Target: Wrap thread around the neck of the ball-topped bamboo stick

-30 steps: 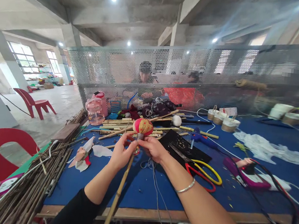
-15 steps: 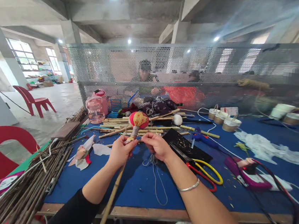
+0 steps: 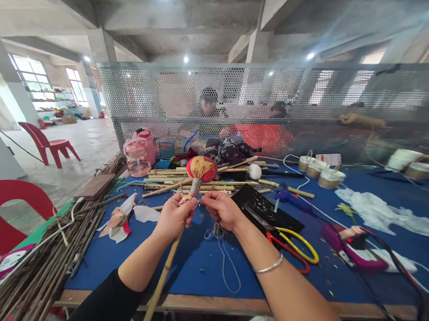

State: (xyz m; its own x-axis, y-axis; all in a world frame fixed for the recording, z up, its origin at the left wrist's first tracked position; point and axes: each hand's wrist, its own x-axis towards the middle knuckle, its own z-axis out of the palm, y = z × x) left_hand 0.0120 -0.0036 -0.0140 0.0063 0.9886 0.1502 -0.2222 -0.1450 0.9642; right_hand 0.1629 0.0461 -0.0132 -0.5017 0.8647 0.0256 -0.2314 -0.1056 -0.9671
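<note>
My left hand (image 3: 175, 216) is closed around a bamboo stick (image 3: 164, 272), just below its padded head. That head (image 3: 201, 170) is a ball covered in red and yellow patterned cloth, its neck bound with grey string (image 3: 195, 186). Close beside it, my right hand (image 3: 221, 208) pinches the string, with the fingertips near the neck. The pinched part is mostly hidden by the fingers. Loose loops of thin grey string (image 3: 230, 274) lie on the blue tabletop (image 3: 111, 267) below the right hand.
Bamboo sticks (image 3: 166, 177) lie behind my hands. Scissors (image 3: 297, 248) rest on black cloth (image 3: 266, 212) at right, near a blue glue gun (image 3: 291, 196). Cloth scraps (image 3: 120, 219) and bundled twigs (image 3: 50, 261) are at left. A perforated metal screen (image 3: 137, 91) stands behind, a person beyond it.
The padded head has turned slightly, showing more of its yellow cloth, and shifted a little to the right. My right hand has moved slightly left, closer to the neck.
</note>
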